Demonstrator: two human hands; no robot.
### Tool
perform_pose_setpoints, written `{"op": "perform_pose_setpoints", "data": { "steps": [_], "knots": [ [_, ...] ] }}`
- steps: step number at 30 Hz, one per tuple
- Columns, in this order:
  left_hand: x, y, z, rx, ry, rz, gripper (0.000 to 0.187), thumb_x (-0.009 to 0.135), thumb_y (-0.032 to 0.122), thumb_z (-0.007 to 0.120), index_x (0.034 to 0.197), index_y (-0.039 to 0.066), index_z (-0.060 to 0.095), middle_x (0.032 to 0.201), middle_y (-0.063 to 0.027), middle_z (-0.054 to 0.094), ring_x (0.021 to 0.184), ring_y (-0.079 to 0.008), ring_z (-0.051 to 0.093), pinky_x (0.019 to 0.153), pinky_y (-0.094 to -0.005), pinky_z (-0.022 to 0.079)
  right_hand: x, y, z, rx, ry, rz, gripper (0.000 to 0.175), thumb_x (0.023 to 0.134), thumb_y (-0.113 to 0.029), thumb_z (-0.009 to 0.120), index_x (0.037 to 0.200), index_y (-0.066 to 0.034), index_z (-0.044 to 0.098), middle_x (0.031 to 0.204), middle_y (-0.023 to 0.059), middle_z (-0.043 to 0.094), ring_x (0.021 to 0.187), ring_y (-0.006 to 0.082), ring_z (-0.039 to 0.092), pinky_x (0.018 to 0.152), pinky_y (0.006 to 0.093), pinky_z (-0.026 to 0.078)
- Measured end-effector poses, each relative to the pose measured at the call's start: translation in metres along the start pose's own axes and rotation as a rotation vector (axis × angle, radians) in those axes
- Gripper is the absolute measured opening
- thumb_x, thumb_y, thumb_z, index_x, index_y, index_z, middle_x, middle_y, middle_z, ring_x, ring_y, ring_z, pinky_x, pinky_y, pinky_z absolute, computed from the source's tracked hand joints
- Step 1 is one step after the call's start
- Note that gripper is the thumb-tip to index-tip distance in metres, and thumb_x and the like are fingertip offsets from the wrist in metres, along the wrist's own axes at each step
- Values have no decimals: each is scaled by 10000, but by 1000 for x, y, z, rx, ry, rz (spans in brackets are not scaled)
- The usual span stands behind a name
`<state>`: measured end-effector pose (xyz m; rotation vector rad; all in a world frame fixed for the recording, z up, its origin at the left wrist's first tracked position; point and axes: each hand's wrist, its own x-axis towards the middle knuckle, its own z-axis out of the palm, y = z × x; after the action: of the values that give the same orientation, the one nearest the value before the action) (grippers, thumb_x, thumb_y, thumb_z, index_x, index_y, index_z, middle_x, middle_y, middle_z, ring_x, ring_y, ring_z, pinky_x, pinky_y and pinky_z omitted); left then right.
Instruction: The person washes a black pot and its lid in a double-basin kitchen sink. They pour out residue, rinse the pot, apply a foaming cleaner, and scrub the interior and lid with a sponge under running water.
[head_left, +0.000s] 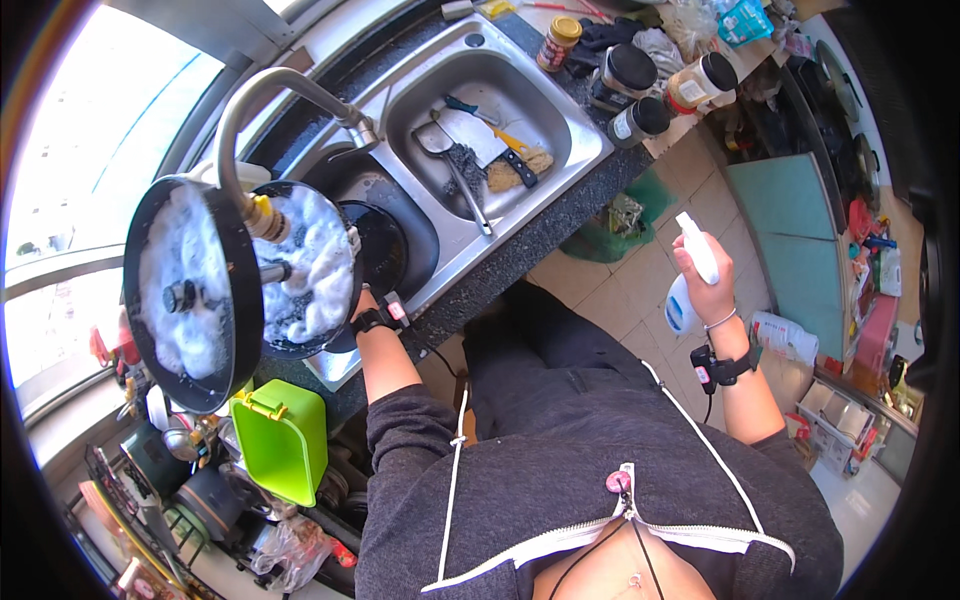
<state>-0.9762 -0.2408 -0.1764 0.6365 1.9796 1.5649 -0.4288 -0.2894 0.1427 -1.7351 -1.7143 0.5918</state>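
At the left sink bowl, my left hand is at the rim of a round black pan or lid covered in white foam. My fingers are mostly hidden behind it, so the grip cannot be made out. A second foam-covered black pan or lid stands tilted beside it, nearer the window, with a dark knob-like part at its middle. The curved faucet passes in front of both. Out over the floor to the right, my right hand grips a white spray bottle around its neck, nozzle pointing away from me.
In the right sink bowl lie a cleaver, a ladle or spatula and scrubbers. Jars line the counter beyond. A lime-green bin hangs below left, near a crowded dish rack. A green bag is on the floor.
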Motion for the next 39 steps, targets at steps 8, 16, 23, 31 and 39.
{"op": "perform_pose_setpoints", "data": {
  "steps": [8, 16, 23, 31, 39],
  "knots": [
    [-11, 29, -9, -447, -21, -181, 276, 982, 333, 620, 1086, 78, 598, 1158, -113, 583, 1136, -271, 538, 1093, -451, 380, 6, 15, 6, 78, -25, 79, 201, 904, -175, 724, 967, 7, 668, 885, 106, 674, 804, 231, 656, 738, 322, 509],
    [-20, 35, -19, -551, -39, -204, 206, 1005, 321, 597, 1018, 115, 581, 1088, -72, 567, 1101, -226, 531, 1086, -452, 379, 8, 11, 16, 84, -47, 47, 206, 903, -184, 729, 969, 2, 669, 883, 111, 669, 793, 236, 650, 726, 328, 505],
    [-17, 42, -8, -601, -24, -206, 176, 1026, 310, 577, 958, 148, 567, 1027, -36, 553, 1071, -188, 524, 1081, -452, 379, 14, 1, 21, 82, -63, -1, 215, 895, -186, 737, 944, 13, 672, 880, 113, 668, 798, 244, 646, 731, 333, 505],
    [5, 28, -7, -654, -59, -217, 227, 1045, 326, 549, 895, 157, 537, 973, 6, 542, 1029, -163, 522, 1036, -432, 385, 26, -10, 28, 140, -127, 20, 214, 893, -183, 741, 941, 14, 672, 881, 114, 669, 797, 235, 647, 734, 324, 504],
    [5, 50, -16, -664, -82, -282, 275, 1045, 379, 533, 879, 160, 520, 968, 5, 536, 1033, -156, 512, 1056, -427, 344, 43, -9, 45, 133, -176, -31, 222, 889, -185, 746, 958, 13, 671, 908, 118, 671, 816, 252, 649, 755, 331, 509]
  ]
}}
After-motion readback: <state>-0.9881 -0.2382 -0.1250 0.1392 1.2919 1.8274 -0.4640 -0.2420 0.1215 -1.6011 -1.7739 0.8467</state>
